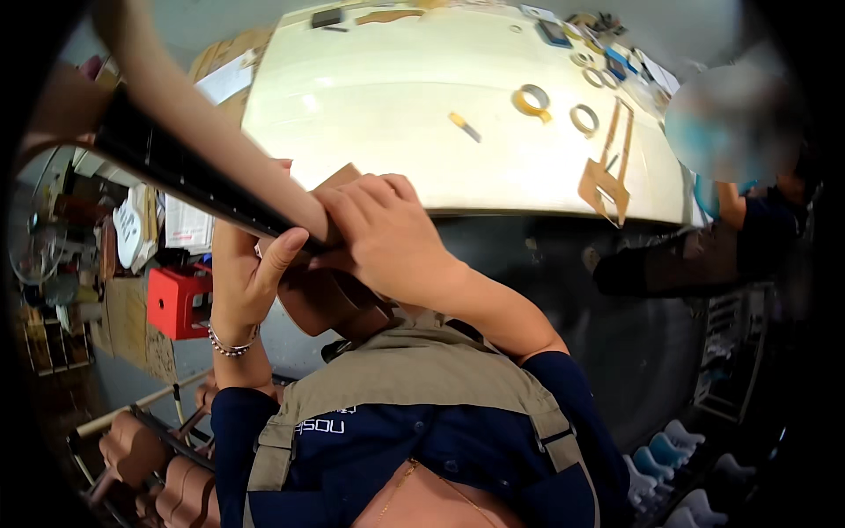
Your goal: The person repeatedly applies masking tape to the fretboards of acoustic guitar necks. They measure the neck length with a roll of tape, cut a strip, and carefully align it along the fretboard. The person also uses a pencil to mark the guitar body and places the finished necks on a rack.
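Note:
A guitar (pixel 224 145) lies across my lap, its pale brown neck rising to the upper left. Small light dots run along the edge of its dark fingerboard (pixel 180 167); the brown body (pixel 330 299) shows partly under my arms. From below, my left hand (pixel 246 282) grips the neck near the body, thumb along the fingerboard edge and a fingertip showing on the far side. My right hand (pixel 396 233) is closed over the neck's body end, pressing a folded brown sheet (pixel 343 174) against it. The sheet looks like sandpaper, mostly covered by my fingers.
Before me stands a white table (pixel 378 114) with a yellow-handled knife (pixel 465 127), tape rolls (pixel 531 101) and brown templates (pixel 607 180). Another person (pixel 748 211) is at the right. A red stool (pixel 179 302) stands left; racked brown instrument bodies (pixel 136 449) are lower left.

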Tool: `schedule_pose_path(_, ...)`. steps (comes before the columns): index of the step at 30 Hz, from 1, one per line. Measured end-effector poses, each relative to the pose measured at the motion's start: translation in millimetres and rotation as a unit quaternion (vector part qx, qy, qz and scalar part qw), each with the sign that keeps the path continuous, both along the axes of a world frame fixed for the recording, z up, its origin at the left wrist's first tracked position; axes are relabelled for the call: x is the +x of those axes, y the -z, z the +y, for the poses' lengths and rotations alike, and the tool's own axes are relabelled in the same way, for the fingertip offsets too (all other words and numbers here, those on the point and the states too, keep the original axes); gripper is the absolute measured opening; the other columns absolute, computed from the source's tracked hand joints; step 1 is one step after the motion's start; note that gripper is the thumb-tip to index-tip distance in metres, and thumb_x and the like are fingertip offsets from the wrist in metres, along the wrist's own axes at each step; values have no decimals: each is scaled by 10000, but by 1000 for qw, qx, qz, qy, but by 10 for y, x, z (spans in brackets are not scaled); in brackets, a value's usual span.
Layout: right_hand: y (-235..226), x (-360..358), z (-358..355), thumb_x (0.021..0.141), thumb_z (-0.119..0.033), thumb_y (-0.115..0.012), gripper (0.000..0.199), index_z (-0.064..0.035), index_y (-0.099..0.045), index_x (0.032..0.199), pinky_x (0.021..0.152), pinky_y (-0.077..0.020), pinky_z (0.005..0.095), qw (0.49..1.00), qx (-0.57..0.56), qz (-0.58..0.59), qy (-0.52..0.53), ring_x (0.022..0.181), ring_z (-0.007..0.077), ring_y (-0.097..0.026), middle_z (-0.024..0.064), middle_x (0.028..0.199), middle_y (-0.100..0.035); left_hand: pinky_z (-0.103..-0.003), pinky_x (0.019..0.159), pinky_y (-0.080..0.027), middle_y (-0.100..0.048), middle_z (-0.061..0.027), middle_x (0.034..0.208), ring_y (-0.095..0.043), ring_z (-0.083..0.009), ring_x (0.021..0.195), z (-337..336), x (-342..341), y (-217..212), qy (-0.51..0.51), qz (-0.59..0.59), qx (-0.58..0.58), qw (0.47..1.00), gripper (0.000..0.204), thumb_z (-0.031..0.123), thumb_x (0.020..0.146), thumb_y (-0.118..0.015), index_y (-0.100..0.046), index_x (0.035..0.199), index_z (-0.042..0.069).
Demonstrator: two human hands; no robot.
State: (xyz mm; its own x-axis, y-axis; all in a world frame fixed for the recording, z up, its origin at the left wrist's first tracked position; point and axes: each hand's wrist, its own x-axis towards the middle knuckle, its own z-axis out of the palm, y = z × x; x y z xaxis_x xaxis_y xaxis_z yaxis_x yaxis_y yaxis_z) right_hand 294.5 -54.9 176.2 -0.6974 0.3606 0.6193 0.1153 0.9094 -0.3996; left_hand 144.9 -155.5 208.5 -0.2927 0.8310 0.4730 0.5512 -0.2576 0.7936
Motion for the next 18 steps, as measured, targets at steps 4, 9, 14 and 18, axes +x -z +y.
schedule_pose_path(4, -193, 795, 584, 736, -197, -709, 292, -5, -571, 907, 863, -397, 437, 990, -64, -56, 112, 869, 324, -538, 134, 880, -542, -319, 850, -478, -513, -171, 1141, -641, -249, 920, 536, 101, -195, 91, -134, -55, 985, 551, 297, 936, -471, -329, 1319, -73)
schedule_pose_path(9, -185, 1573, 1499, 924, -170, -508, 261, 28, -536, 1091, 944, -389, 359, 876, -445, 45, 180, 914, 276, -564, 158, 930, -587, -334, 788, -519, -543, -100, 907, -642, -226, 850, 1536, -279, -78, 109, -251, -44, 961, 520, 291, 987, -395, -310, 1362, -60)
schedule_pose_path(14, 558, 1645, 2560, 986, -266, -418, 377, 37, -486, 1201, 877, -416, 299, 870, -455, -14, 190, 954, 161, -546, 107, 1064, -590, -264, 557, -506, -574, -50, 748, -574, -123, 602, 2845, -887, 895, 80, -375, -127, 915, 294, 344, 969, -464, -475, 1062, 65)
schedule_pose_path(18, 1211, 1464, 3258, 980, -275, -443, 376, 17, -522, 1202, 880, -411, 300, 765, -629, -13, 139, 970, 170, -547, 97, 1040, -597, -268, 495, -502, -578, -65, 744, -569, -136, 559, 3630, -922, 1708, 39, -346, -264, 899, 239, 285, 991, -411, -472, 1003, 53)
